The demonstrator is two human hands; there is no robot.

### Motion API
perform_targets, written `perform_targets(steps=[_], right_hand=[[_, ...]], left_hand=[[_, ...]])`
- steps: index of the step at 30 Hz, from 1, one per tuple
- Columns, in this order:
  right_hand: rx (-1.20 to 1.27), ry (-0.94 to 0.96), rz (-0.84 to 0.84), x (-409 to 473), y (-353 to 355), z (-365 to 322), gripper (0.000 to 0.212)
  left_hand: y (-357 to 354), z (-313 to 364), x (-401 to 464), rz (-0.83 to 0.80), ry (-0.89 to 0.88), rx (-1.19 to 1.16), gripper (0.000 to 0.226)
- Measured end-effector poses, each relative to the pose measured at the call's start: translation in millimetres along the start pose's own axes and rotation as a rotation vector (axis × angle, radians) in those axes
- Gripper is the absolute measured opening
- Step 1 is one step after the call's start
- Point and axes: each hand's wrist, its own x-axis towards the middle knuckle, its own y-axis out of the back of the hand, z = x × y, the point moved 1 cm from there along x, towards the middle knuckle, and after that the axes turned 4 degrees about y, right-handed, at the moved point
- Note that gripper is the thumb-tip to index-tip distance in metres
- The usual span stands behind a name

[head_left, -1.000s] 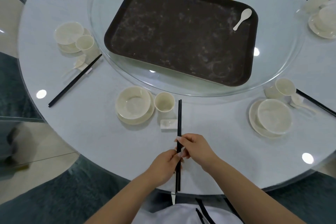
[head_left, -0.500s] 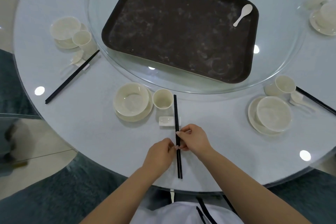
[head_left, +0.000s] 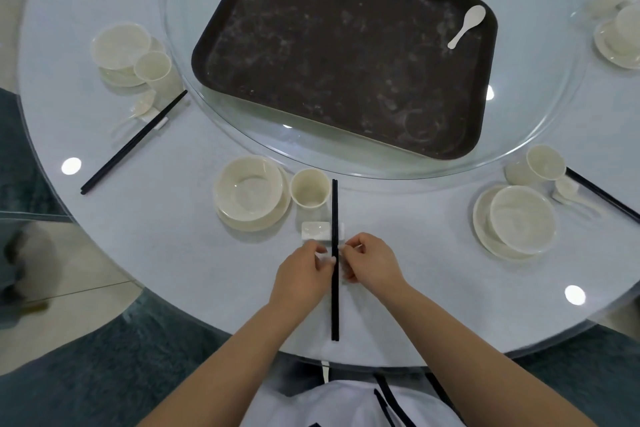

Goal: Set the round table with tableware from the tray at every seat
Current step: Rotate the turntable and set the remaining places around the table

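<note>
Both hands, left (head_left: 304, 274) and right (head_left: 372, 263), curl inward, fingertips nearly meeting.

You've slid the chopsticks (head_left: 335, 215) forward, away from the surface (head_left: 173, 253) edge, onto the rest (head_left: 322, 230); both your hands followed.

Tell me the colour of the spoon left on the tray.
White; the spoon lies on the dark brown tray, clearest in the head view.

Glossy ceramic bowl (head_left: 248, 188), clear glass turntable (head_left: 540, 135) (smooth), scuffed matt tray (head_left: 339, 59).
</note>
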Motion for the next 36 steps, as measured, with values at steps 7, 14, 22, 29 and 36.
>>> perform_targets(steps=[7, 14, 22, 29, 36], right_hand=[[0.063, 0.086, 0.073, 13.3, 29.4, -23.0, 0.010], [0.187, 0.141, 0.194, 40.8, 84.2, -63.8, 0.007], [0.181, 0.118, 0.299, 82.0, 144.0, -100.6, 0.010], [0.211, 0.132, 0.351, 120.8, 189.7, -124.3, 0.011], [0.193, 0.055, 0.421, 173.4, 215.9, -117.2, 0.011]], left_hand=[[24.8, 21.4, 5.3, -0.028, -0.063, -0.100, 0.010], [38.9, 63.0, 15.9, -0.047, -0.137, -0.325, 0.008], [72.0, 138.1, 60.7, -0.008, -0.241, -0.258, 0.012], [85.9, 198.9, 120.4, 0.034, -0.327, -0.124, 0.011], [74.4, 212.7, 178.7, -0.027, -0.264, 0.261, 0.016]])
